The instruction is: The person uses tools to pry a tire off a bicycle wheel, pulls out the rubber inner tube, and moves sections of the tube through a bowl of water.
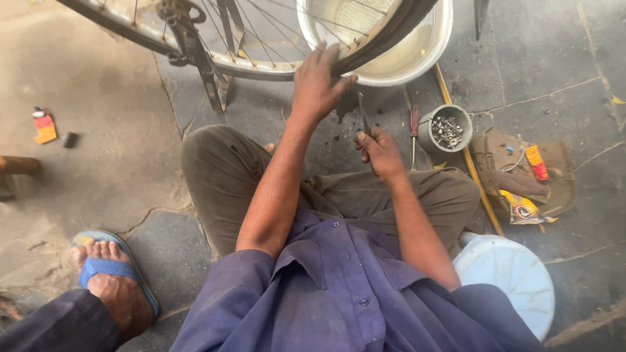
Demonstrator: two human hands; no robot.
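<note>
Bicycle wheel (261, 39): standing upright on the stone floor (554, 58) just ahead of the knees; cut off by the top edge, so only the lower arc of tyre, rim and spokes shows; hub out of view.
Tyre (385, 32): dark, crossing in front of the basin and hiding part of its inside.
Basin (417, 58): pale, round, behind the wheel at top centre; holding cloudy water; far rim cut off.
White lid or tub (508, 274): round, at the right knee; partly hidden by the right arm, kind hard to tell.
Brown cloth (521, 169): rumpled on the floor at right, with a small red-and-yellow packet (536, 163) and a yellow wrapper (525, 210) lying on it.
Another person's foot (107, 280): in a blue sandal, lower left, with a dark sleeve or trouser leg below it, cut off by the frame.
Left hand (316, 81): pressed on the tyre at the bottom of the wheel, fingers curled over its edge, gripping it.
Right hand (378, 148): clenched round a thin metal tool (362, 111), the tool's tip pointing up toward the tyre; handle hidden in the fist.
Small tin (447, 127): grey, round, right of the right hand; filled with small metal bits, too small to tell apart.
Long yellow stick (469, 163): lying diagonally past the tin, lower end hidden.
Screwdriver (413, 127): red-handled, flat on the floor between right hand and tin.
Left-side scraps: small red-and-orange packet (44, 126) and a dark block (70, 139), well apart from the hands.
</note>
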